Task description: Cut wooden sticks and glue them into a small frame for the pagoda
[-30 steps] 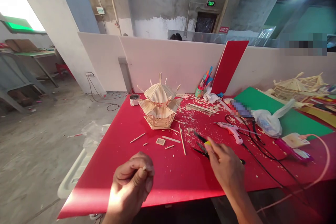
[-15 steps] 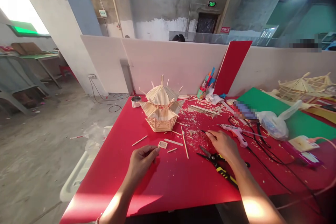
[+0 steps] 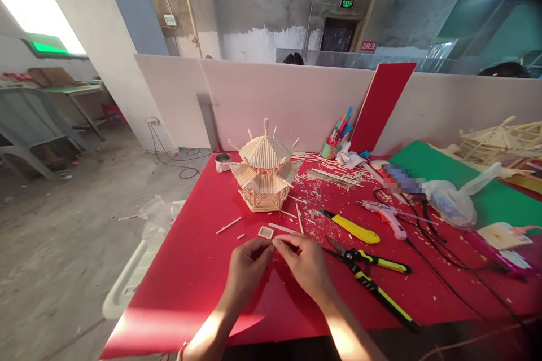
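Note:
My left hand (image 3: 249, 265) and my right hand (image 3: 305, 264) meet over the red table, thumbs and forefingers pinched together, their tips touching or nearly so. Whatever sits between the fingertips is too small or hidden to make out. Just beyond them lies a small rectangular wooden frame (image 3: 266, 232), with a flat craft stick (image 3: 282, 228) partly covered by my right hand. A short stick piece (image 3: 241, 236) rests left of the frame. Behind stands a pavilion model (image 3: 266, 172) built of thin wooden sticks. To the right lies a yellow utility knife (image 3: 355, 229).
Black-and-yellow cutters (image 3: 372, 282) lie right of my hands, jaws apart. A pink glue gun (image 3: 387, 217) with its cable lies farther right. Loose sticks and shavings (image 3: 334, 172) litter the back, near a pen cup (image 3: 329, 149). A small tin (image 3: 223, 162) stands at the back left.
My right hand has left the utility knife, which now lies on the table, and has come left to my left hand. My left hand has shifted slightly right and nearer.

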Available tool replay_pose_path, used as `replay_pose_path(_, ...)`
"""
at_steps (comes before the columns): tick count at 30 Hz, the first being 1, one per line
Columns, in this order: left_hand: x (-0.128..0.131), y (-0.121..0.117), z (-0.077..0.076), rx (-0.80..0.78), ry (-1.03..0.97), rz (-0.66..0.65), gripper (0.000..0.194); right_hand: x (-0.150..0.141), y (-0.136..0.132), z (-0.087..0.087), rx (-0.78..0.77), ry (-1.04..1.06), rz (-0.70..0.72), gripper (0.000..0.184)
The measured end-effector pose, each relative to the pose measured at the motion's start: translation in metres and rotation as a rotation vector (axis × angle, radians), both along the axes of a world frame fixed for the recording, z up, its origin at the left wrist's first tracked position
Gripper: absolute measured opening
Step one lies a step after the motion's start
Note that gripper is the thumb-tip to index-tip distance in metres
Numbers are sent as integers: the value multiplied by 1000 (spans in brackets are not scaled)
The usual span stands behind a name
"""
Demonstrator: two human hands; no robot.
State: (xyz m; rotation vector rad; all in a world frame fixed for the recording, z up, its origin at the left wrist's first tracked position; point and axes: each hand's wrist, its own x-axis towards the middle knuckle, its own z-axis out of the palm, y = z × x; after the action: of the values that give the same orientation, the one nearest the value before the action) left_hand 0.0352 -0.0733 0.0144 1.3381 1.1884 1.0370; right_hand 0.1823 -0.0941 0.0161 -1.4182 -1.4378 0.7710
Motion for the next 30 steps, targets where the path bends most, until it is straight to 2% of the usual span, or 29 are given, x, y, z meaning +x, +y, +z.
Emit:
replay_pose_path(2,-5,-1,1,78,79,7,19,-17,2,-3,1,87,19,29)
replay_pose_path(4,-14,0,3,122,158,-19,18,-23,6,-4,2,132,25,26)
replay_pose_path(7,-27,11,6,189,303,-68,15,-17,13,-4,-9,178,4,25)
replay_pose_path(9,-34,25,7,295,414,-72,15,-10,19,-3,-26,187,-16,27)
replay_pose_path(11,-39,42,7,384,560,-95,18,-4,27,-4,-30,151,-27,29)
replay_pose_path(14,-41,63,7,400,729,-212,23,1,38,-6,-2,46,-51,30)
replay_pose_path(17,-39,74,8,416,857,-312,29,1,45,-10,29,-5,-81,29)
replay_pose_path(19,-37,76,6,421,921,-365,26,-1,46,-13,58,-19,-96,30)
replay_pose_path(23,-34,75,-1,403,963,-387,21,-3,43,-20,103,-82,-118,30)
replay_pose_path(30,-30,73,-13,427,846,-358,11,-3,44,-28,44,-105,-105,28)
